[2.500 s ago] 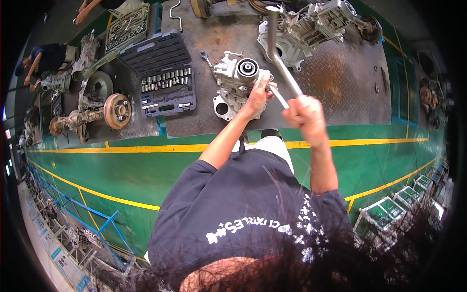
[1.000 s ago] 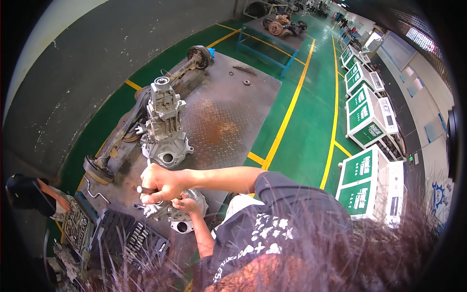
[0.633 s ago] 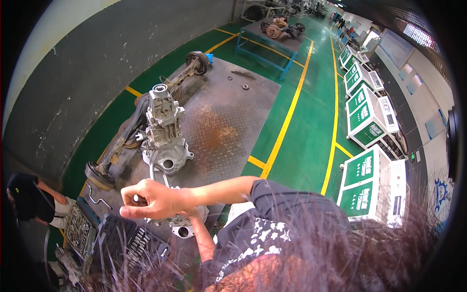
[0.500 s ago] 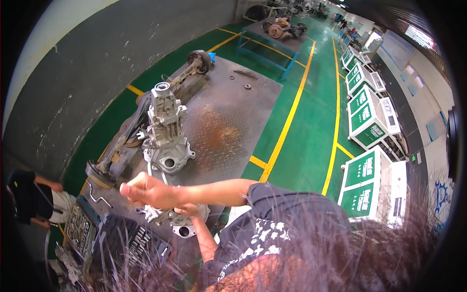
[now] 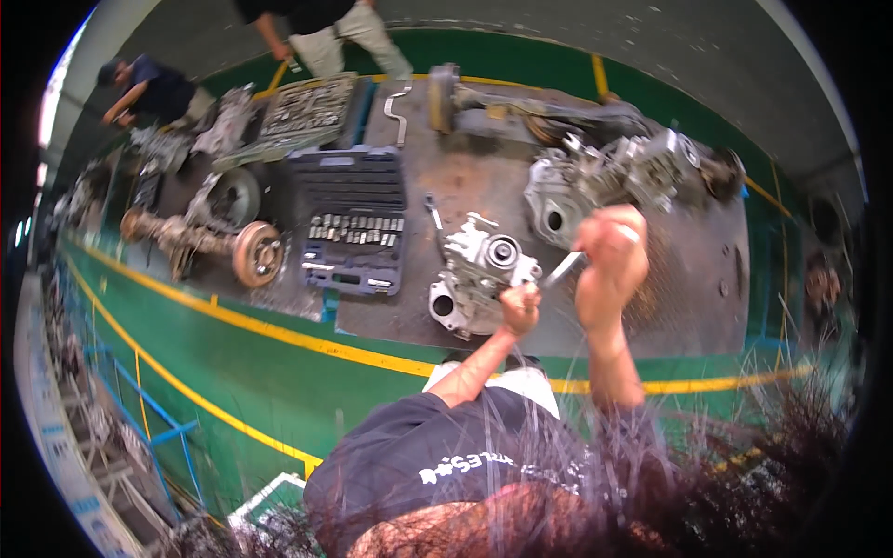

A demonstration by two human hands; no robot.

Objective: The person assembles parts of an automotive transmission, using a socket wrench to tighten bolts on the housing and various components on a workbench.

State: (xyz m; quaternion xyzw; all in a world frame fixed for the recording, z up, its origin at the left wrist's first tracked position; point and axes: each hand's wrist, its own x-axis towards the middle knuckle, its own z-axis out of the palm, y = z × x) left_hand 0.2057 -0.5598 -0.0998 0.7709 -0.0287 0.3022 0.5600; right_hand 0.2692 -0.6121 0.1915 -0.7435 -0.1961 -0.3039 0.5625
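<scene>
A silver-grey gearbox housing [image 5: 476, 265] stands on the metal-topped bench in front of me, with a round bearing-like bore facing up. My left hand [image 5: 520, 309] is closed against its near right side; what its fingers grip is hidden. My right hand [image 5: 611, 265], raised to the right of the housing, is wrapped round a silver wrench [image 5: 562, 271]. This wrench slants down toward the housing beside my left hand, its lower end unclear. Behind my right hand stands a larger gearbox casing [image 5: 595, 181]. Another wrench [image 5: 434, 212] lies against the housing's far left side.
Left of the housing sits an open socket set case [image 5: 353, 223]. A cranked bar [image 5: 400, 112] and a rusty axle [image 5: 549, 104] lie along the bench's far side. A brake-drum axle [image 5: 200, 244] is farther left. A co-worker [image 5: 326, 37] stands across the bench, another person [image 5: 153, 93] beyond.
My view has swung round to the left, bringing the socket case, the left-hand axle and the people into fuller view. Both hands stay at the housing, the right one still closed.
</scene>
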